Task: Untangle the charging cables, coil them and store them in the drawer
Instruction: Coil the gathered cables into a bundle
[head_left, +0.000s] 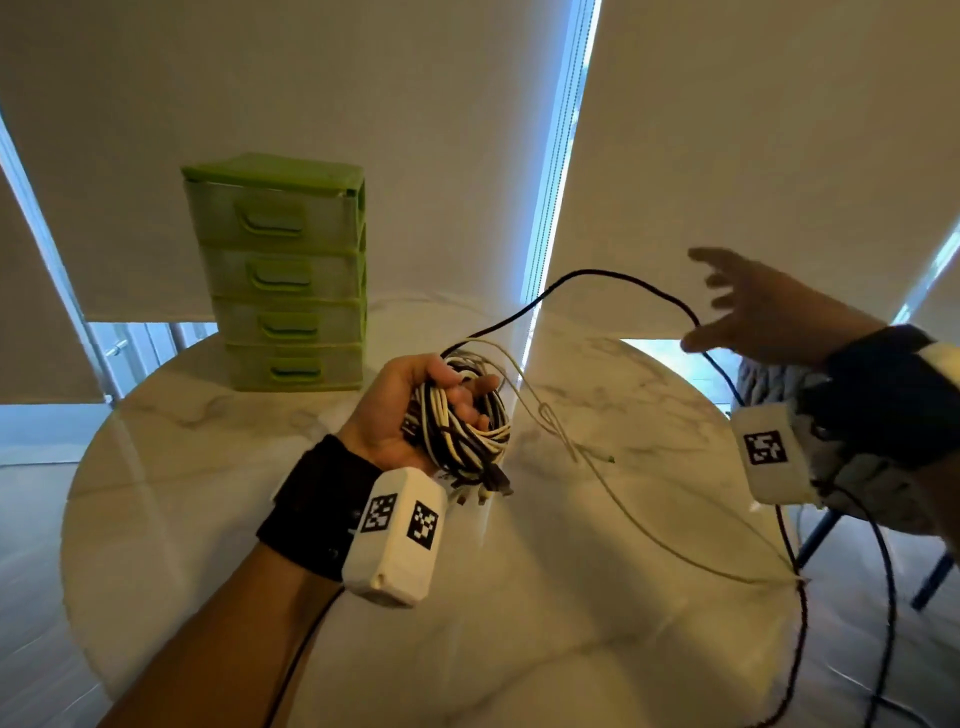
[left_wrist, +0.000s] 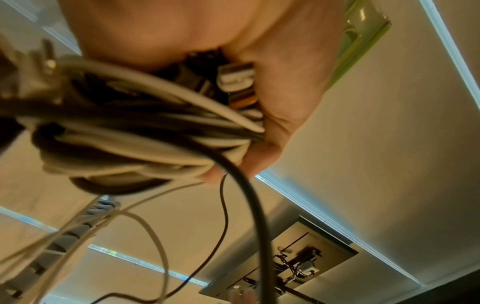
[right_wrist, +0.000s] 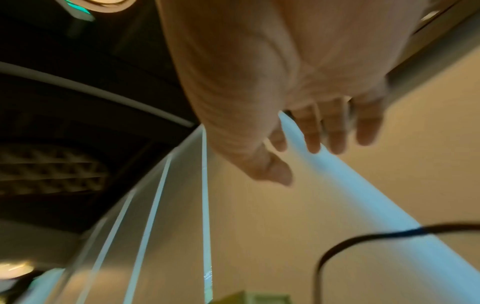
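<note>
My left hand (head_left: 415, 405) grips a coiled bundle of black and white charging cables (head_left: 462, 431) above the round marble table (head_left: 208, 467); in the left wrist view the bundle (left_wrist: 135, 139) fills the palm, with plugs (left_wrist: 236, 76) tucked against it. A loose black cable (head_left: 597, 275) arcs from the bundle up to my right hand (head_left: 748, 306), which is raised with fingers spread and holds nothing. In the right wrist view the right hand (right_wrist: 298, 144) shows straight fingers, and the black cable (right_wrist: 363, 238) passes below it. A thin white cable (head_left: 613, 488) trails from the bundle across the table to its right edge.
A green plastic drawer unit (head_left: 280, 270) with several shut drawers stands at the table's far left. Window blinds hang behind the table. A chair (head_left: 831, 525) sits beyond the right edge, where the cables hang off the table.
</note>
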